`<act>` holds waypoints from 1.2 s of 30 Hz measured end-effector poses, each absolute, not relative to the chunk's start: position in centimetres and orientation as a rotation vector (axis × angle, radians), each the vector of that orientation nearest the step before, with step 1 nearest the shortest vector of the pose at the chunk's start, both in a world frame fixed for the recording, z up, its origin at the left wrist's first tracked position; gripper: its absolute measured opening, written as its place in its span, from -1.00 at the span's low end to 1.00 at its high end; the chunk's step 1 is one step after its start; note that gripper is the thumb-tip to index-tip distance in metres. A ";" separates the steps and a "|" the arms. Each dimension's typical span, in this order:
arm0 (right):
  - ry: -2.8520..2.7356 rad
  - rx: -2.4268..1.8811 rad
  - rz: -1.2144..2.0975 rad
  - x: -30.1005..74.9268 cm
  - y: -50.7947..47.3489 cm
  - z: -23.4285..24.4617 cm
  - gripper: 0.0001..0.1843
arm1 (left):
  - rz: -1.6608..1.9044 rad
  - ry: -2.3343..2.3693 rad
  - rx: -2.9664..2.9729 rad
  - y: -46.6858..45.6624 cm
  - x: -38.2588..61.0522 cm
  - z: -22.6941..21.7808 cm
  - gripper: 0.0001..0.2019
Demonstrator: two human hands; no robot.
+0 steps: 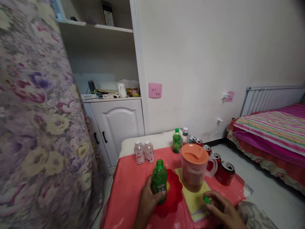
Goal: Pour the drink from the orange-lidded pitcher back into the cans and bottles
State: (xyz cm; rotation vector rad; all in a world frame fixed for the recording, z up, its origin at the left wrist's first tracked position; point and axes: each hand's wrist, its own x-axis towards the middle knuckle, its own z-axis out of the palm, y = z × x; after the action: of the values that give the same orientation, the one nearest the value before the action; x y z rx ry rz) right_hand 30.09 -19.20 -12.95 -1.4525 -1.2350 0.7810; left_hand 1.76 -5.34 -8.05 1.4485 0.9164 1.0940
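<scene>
My left hand point(148, 197) is wrapped around a green plastic bottle point(159, 178), upright and without a cap on its neck, over a red scalloped plate point(175, 194). A small green bottle cap point(206, 199) is pinched between the fingers of my right hand point(220, 205), above the front right of the table. Between and beyond my hands stands a clear pitcher point(193, 170) with an orange lid point(194, 153) and some brownish liquid inside. It rests on a yellow sheet point(196, 202).
Two clear bottles with white caps point(144, 152) stand at the back left of the red-covered table point(126, 184). A capped green bottle point(176, 140) and another white-capped bottle point(185, 135) are behind the pitcher. Several drink cans point(225, 173) line the right edge.
</scene>
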 end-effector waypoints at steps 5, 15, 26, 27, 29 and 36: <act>-1.311 -1.247 0.796 24.6 -14.8 -5.5 -0.64 | 1.096 0.852 1.442 -5.7 1.8 -7.9 -0.35; -1.889 -1.090 0.512 20.7 -9.1 4.7 -0.77 | 1.067 0.826 1.455 -6.7 1.6 -6.8 -0.27; -2.234 -1.080 0.549 21.3 -7.2 6.7 -0.59 | 1.074 0.832 1.501 -7.0 1.7 -6.4 -0.37; -2.256 -1.066 0.551 21.3 -7.2 6.8 -0.59 | 1.073 0.829 1.496 -7.0 1.7 -6.4 -0.37; -2.299 -1.048 0.548 21.4 -7.1 7.2 -0.59 | 1.061 0.831 1.482 -7.0 1.6 -6.4 -0.37; -2.385 -1.060 0.511 21.3 -7.2 8.8 -0.64 | 1.014 0.824 1.457 -6.5 1.2 -6.9 -0.34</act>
State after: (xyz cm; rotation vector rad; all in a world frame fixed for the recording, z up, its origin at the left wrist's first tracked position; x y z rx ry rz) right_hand 21.28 -7.22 8.79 -1.0604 -2.3845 0.5114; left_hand 1.22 -6.53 -6.89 1.4565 0.8244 1.0138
